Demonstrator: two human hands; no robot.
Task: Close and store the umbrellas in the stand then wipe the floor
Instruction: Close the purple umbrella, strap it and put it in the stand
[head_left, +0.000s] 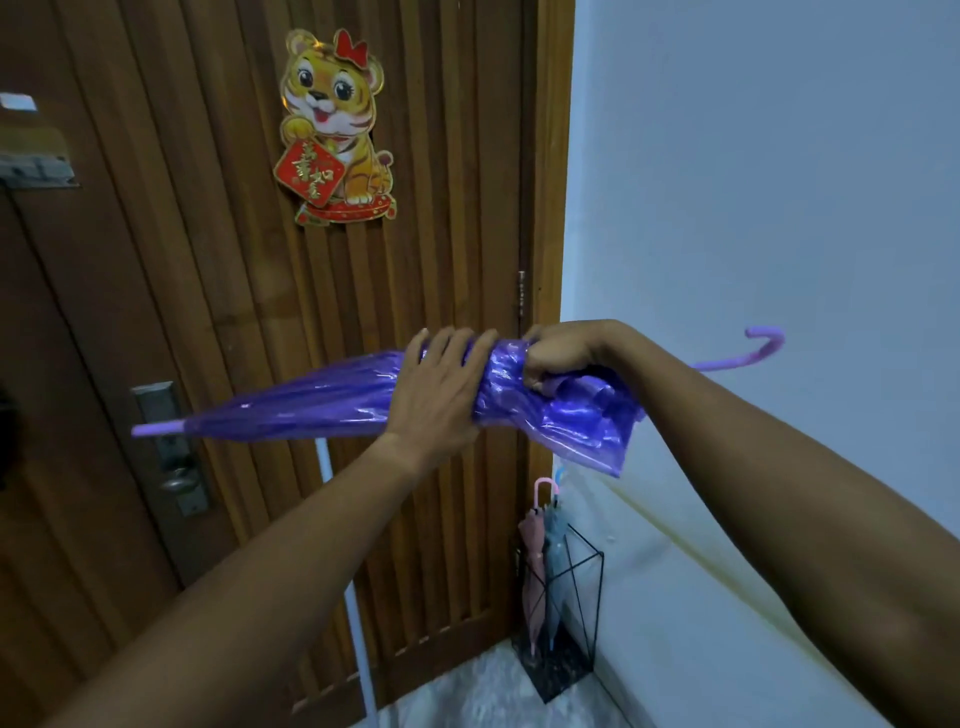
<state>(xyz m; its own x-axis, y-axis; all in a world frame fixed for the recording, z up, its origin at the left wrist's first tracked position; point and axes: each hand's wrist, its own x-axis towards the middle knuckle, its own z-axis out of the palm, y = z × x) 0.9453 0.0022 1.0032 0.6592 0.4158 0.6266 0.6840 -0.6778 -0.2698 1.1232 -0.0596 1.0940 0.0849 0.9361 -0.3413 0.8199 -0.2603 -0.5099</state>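
I hold a closed purple umbrella (311, 400) level at chest height, tip to the left, hooked handle to the right. My left hand (441, 389) wraps around the folded canopy near its middle. My right hand (561, 358) is clenched on the bunched loose canopy edge just to the right of it. Down in the corner stands a black wire umbrella stand (582, 613). It holds a pink umbrella (535, 561) and a grey-blue umbrella (557, 540), both closed and upright.
A slatted wooden door (234, 312) with a tiger sticker (335, 130) and a metal lock and knob (174, 457) fills the left. A pale wall (753, 182) runs along the right. A white pole (358, 623) leans by the door. Speckled floor (483, 691) shows below.
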